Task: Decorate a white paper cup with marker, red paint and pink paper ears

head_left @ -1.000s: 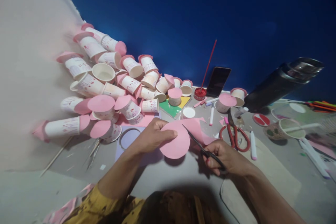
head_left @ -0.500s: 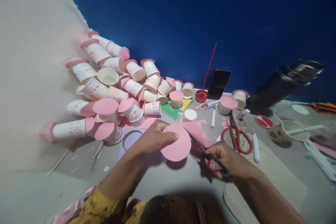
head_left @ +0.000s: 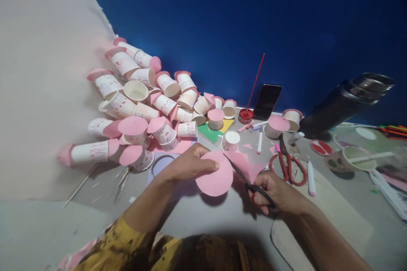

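Observation:
My left hand (head_left: 187, 165) pinches a round pink paper disc (head_left: 214, 174) with thumb on top, holding it just above the grey floor. My right hand (head_left: 273, 192) is closed around the handles of small black scissors (head_left: 246, 178), whose blades reach the disc's upper right edge. A leftover piece of pink paper (head_left: 246, 165) hangs beyond the blades. My yellow patterned sleeve (head_left: 127, 250) shows at the bottom.
A heap of paper cups with pink lids (head_left: 149, 106) lies at the left against the wall. Red-handled scissors (head_left: 288, 165), white markers (head_left: 310, 172), a phone (head_left: 266, 101), a red paint pot with a stick (head_left: 245, 114) and a dark flask (head_left: 343, 101) are to the right.
The view has shifted slightly, so everything sits a bit further right and lower. Both hands keep their grip; the scissor blades have worked a little along the disc's edge.

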`<state>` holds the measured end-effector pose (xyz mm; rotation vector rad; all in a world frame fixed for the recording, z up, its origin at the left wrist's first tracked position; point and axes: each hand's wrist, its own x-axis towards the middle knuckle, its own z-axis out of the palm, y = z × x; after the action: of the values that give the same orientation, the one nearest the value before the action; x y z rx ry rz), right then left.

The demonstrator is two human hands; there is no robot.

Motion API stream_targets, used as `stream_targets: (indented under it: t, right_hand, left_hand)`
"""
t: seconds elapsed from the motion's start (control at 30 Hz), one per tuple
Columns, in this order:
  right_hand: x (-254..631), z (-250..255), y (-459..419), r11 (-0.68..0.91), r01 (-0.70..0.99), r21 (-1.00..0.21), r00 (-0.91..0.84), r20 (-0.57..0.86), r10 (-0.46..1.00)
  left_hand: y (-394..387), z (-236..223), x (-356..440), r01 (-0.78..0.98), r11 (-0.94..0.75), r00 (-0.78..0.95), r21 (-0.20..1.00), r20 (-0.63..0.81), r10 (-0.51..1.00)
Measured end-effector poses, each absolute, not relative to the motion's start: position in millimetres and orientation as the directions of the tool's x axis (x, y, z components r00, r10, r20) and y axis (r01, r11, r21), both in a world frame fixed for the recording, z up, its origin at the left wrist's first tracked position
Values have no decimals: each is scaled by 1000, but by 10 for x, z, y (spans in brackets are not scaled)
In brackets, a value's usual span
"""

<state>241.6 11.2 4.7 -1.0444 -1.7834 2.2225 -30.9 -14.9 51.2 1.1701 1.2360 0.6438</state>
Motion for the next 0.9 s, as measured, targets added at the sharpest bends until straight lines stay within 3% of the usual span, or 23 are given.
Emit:
stream_targets:
  t: [0.9]
  right_hand:
    - [2455, 13, 113, -323, 331, -887, -744, -455, 488]
  left_hand:
    - [-41, 493, -302, 205, 336, 317, 919, -387, 866]
